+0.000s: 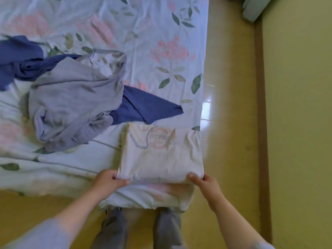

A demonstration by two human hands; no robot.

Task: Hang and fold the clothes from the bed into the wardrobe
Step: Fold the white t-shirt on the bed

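While both hands grip it, the folded white shirt (161,155) sits on the near right corner of the bed (143,33), print facing up. The left hand (107,180) pinches its near left corner, and the right hand (203,182) pinches the near right corner, thumb on top. Just beyond the shirt lies a blue garment (143,106), flat, its tip close to the shirt's far edge. A crumpled grey top (75,105) lies partly over it, further left. More blue cloth (21,58) bunches at the far left of the floral sheet. Yellow floor (230,87) runs down the right side, and the person's grey-trousered legs (115,227) stand at the bed's near edge.
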